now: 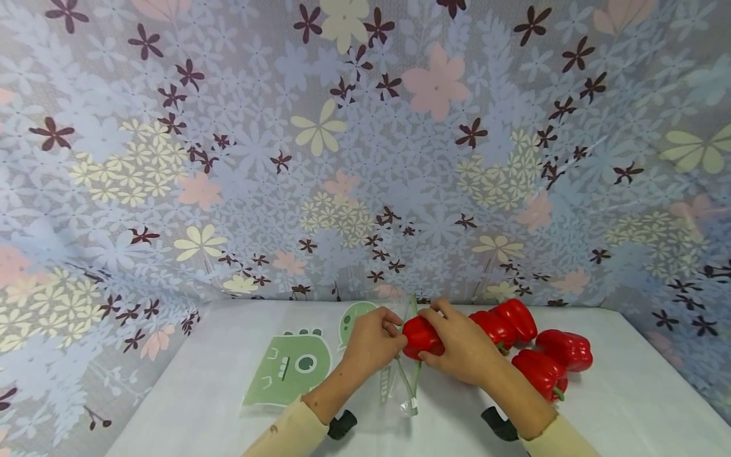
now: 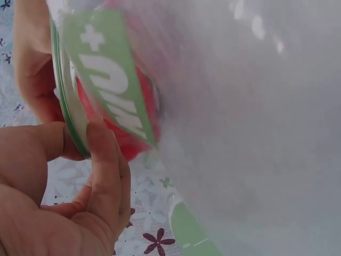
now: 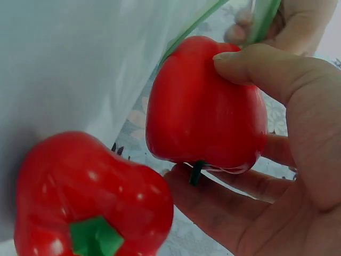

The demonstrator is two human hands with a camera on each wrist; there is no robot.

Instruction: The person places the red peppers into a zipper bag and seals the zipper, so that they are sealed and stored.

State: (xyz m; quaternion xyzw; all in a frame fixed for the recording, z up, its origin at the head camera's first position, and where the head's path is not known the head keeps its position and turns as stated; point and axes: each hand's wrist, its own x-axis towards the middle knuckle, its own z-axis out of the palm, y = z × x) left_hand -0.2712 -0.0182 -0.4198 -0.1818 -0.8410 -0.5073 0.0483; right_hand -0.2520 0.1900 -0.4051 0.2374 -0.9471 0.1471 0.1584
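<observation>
Left hand (image 1: pixel 371 339) pinches the green-edged rim (image 2: pixel 64 101) of a clear plastic bag (image 2: pixel 261 117), while the right hand (image 1: pixel 465 349) holds a red pepper (image 1: pixel 419 338) at the bag's mouth, thumb on its side and fingers near its dark green stem (image 3: pixel 196 173). How far the pepper sits inside the bag cannot be told. To the right of the bag, four more red peppers (image 1: pixel 564 349) lie in a group. To its left lies flat plastic showing a green one-eyed monster (image 1: pixel 291 376). Beneath the bag is a white table (image 1: pixel 188 387); beyond it hangs flowered cloth (image 1: pixel 257 158).
</observation>
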